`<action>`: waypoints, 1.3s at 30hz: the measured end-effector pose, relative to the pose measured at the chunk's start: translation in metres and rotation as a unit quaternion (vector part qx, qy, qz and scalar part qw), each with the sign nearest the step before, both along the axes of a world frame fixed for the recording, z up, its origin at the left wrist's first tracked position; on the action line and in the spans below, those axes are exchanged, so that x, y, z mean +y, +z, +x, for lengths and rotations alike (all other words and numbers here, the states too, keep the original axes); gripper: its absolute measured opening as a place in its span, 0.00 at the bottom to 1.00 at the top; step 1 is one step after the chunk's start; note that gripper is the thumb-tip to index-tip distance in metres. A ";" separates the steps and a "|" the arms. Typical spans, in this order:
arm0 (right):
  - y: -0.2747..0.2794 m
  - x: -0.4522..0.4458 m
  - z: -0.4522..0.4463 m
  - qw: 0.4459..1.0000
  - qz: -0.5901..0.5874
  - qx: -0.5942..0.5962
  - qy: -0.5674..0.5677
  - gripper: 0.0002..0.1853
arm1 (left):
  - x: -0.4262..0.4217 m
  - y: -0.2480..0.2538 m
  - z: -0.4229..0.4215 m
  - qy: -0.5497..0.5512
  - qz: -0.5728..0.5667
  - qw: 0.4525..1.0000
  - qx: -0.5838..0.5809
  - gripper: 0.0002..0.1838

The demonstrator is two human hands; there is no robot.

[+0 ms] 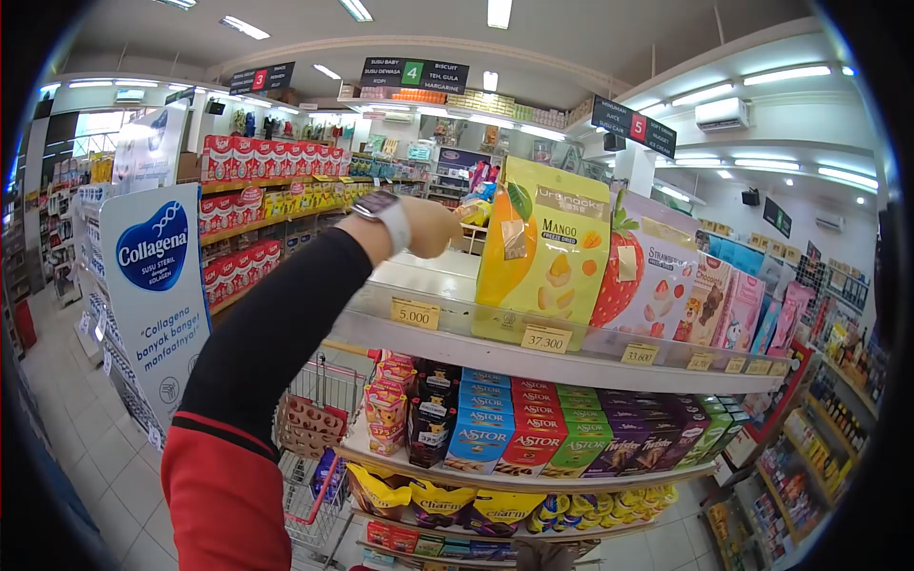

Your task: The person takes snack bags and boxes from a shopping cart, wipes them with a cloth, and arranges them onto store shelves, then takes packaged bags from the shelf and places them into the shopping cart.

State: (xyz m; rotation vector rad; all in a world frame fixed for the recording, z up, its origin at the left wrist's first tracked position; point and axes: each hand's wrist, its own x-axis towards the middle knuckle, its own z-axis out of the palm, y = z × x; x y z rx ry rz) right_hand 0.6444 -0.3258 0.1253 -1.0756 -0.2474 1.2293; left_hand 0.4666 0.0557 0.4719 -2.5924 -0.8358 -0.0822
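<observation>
My left hand [428,228], with a watch on the wrist, is stretched out over the top shelf [428,281]. Its fingers are curled closed, mostly hidden behind the back of the hand. A shiny yellow and blue packet [474,211] shows at the fingertips and appears to be held. Just right of it stands a yellow freeze-dried mango snack pouch [543,252], upright behind the shelf's clear front strip. Beside that is a freeze-dried strawberry pouch [652,262]. A 5.000 price tag [415,313] sits below my hand. My right hand is out of view.
Lower shelves hold Astor boxes [484,428] and yellow Charm packs [443,502]. A shopping cart [314,447] stands at the shelf's left end. Left of it rises a Collagena display board [157,295]. More stocked shelves [838,409] line the right.
</observation>
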 end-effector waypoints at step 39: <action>-0.054 0.076 -0.042 0.969 0.103 -0.042 -0.221 0.37 | 0.160 0.009 0.022 -0.250 -0.307 0.868 -0.300 0.18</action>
